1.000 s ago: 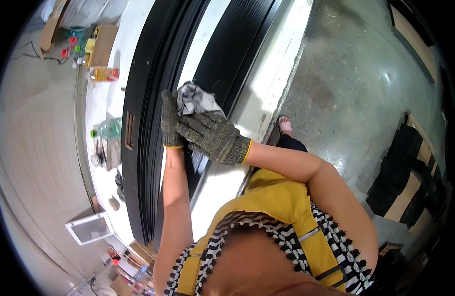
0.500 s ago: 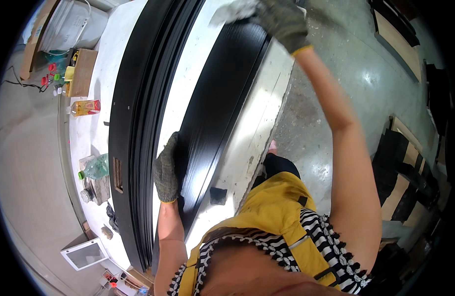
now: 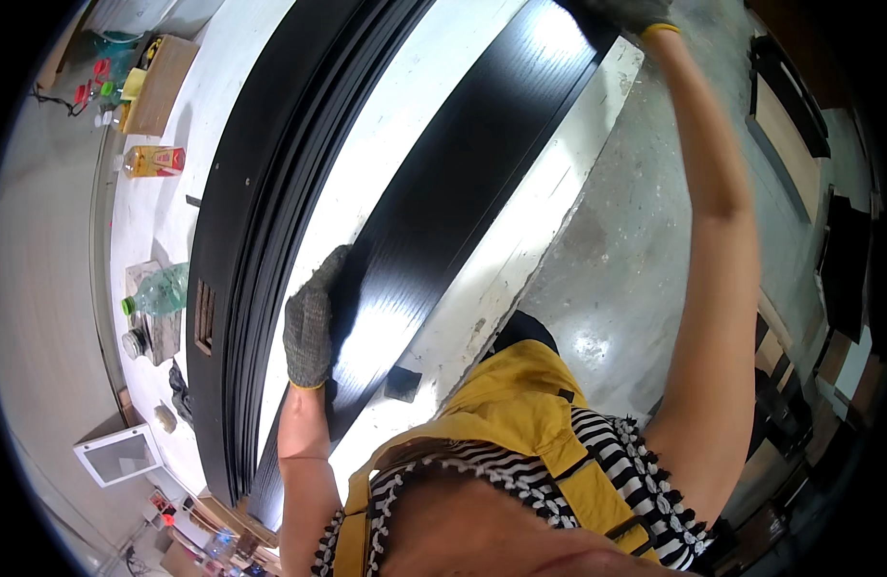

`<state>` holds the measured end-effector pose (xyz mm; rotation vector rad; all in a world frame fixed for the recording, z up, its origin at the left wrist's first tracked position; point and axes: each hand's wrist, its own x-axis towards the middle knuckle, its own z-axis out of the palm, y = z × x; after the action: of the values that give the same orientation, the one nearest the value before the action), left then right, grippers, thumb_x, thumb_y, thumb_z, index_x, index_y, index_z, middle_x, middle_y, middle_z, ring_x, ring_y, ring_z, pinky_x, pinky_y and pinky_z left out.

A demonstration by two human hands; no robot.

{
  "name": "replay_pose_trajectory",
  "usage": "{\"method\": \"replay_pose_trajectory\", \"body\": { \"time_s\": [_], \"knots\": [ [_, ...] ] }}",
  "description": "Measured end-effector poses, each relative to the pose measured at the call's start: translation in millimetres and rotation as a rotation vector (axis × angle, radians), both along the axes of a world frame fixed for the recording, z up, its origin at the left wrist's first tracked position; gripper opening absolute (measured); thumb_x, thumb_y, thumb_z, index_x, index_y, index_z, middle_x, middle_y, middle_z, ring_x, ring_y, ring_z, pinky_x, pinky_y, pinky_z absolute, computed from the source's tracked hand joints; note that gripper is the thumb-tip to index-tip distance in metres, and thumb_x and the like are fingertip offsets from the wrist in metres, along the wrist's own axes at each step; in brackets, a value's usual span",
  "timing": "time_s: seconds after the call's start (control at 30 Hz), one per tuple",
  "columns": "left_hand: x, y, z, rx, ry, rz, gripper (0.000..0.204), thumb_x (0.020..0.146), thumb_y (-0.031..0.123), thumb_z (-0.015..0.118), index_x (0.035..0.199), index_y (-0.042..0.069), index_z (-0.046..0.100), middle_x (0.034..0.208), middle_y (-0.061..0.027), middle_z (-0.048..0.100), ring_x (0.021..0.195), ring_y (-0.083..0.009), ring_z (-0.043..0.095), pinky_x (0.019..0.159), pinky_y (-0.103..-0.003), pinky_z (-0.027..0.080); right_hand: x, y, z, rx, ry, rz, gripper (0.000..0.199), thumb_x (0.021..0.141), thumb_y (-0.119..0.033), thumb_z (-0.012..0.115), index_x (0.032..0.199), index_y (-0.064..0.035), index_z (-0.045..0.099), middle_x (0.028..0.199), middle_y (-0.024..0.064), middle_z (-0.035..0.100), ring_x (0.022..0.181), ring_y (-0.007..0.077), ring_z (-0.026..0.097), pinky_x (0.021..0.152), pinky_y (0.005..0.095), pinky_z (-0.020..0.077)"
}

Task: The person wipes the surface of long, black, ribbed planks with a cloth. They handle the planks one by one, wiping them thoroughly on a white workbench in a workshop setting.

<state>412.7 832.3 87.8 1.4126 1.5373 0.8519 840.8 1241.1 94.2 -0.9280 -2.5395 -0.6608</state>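
A long black board (image 3: 463, 173) with a glossy wood-grain face lies slantwise before me on a white worktable. My left hand (image 3: 311, 322), in a grey knitted glove, is closed on the board's left edge, near its close end. At the far end of the board, my right hand (image 3: 631, 12) wears the same kind of glove. The top of the picture cuts that hand off, so its fingers and anything in them cannot be made out. A small dark square pad (image 3: 402, 384) rests beside the board's near right edge.
Several long black strips (image 3: 270, 202) lie stacked to the left. Beyond them are an orange drink bottle (image 3: 155, 162), a green plastic bottle (image 3: 163, 290), a cardboard box (image 3: 162, 87) and a white-framed panel (image 3: 119, 455). The worktable's chipped edge (image 3: 549, 245) borders a concrete floor; more boards (image 3: 788, 135) lie at the right.
My right hand, which held a whitish crumpled cloth over the board's far end, has moved rightward to the far corner; the cloth no longer shows. My left hand stays on the board's edge.
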Motion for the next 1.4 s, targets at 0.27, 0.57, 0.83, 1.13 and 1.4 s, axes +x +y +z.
{"method": "replay_pose_trajectory", "body": {
  "time_s": [0.27, 0.57, 0.83, 1.13, 1.4],
  "knots": [
    [-10.2, 1.2, -19.9, 0.150, -0.067, -0.025, 0.054, 0.107, 0.042, 0.038, 0.141, 0.004, 0.053, 0.142, -0.0154, 0.057, 0.133, -0.0291, 0.053, 0.116, -0.039, 0.036, -120.4, -88.6, 2.5, -0.296, -0.068, -0.359, 0.035, 0.093, -0.042, 0.055, 0.102, -0.0114, 0.071, 0.102, 0.0146, 0.069, 0.098, 0.0334, 0.066, 0.086, 0.0452, 0.0518],
    [-27.7, 11.0, -46.8, 0.527, 0.246, 0.094, 0.044, 0.108, 0.019, 0.038, 0.147, 0.002, 0.047, 0.147, -0.0140, 0.053, 0.137, -0.0232, 0.048, 0.116, -0.034, 0.034, -276.8, -354.3, 1.4, -0.429, -0.016, 0.129, 0.057, 0.081, -0.060, 0.065, 0.117, -0.0159, 0.070, 0.120, 0.0096, 0.065, 0.117, 0.0325, 0.056, 0.107, 0.0542, 0.0375],
    [-38.7, -8.7, -71.5, 0.641, 0.510, 0.214, 0.037, 0.103, 0.003, 0.044, 0.139, 0.000, 0.054, 0.142, -0.0154, 0.057, 0.133, -0.0261, 0.053, 0.111, -0.034, 0.040, -229.8, -298.3, -32.8, -0.240, -0.036, 0.045, 0.069, 0.084, -0.073, 0.056, 0.135, -0.0265, 0.059, 0.134, 0.0037, 0.060, 0.130, 0.0265, 0.050, 0.117, 0.0434, 0.0286],
    [-26.8, -13.4, -27.2, 0.386, -0.058, 0.231, 0.041, 0.108, 0.016, 0.039, 0.146, 0.002, 0.047, 0.147, -0.0104, 0.053, 0.139, -0.0208, 0.047, 0.116, -0.031, 0.032, -62.7, -62.0, -33.3, 0.101, -0.303, -0.323, 0.048, 0.096, -0.047, 0.058, 0.137, -0.0217, 0.055, 0.139, 0.0046, 0.058, 0.129, 0.0260, 0.055, 0.112, 0.0393, 0.0416],
    [-24.1, -7.7, -22.1, 0.316, -0.087, 0.219, 0.049, 0.109, 0.029, 0.034, 0.145, -0.001, 0.047, 0.149, -0.0162, 0.050, 0.141, -0.0279, 0.044, 0.119, -0.039, 0.027, 40.4, 88.9, -63.4, -0.129, -0.220, -0.463, 0.047, 0.104, -0.041, 0.039, 0.141, -0.0156, 0.053, 0.138, 0.0172, 0.057, 0.121, 0.0374, 0.057, 0.107, 0.0448, 0.0418]
  ]
}}
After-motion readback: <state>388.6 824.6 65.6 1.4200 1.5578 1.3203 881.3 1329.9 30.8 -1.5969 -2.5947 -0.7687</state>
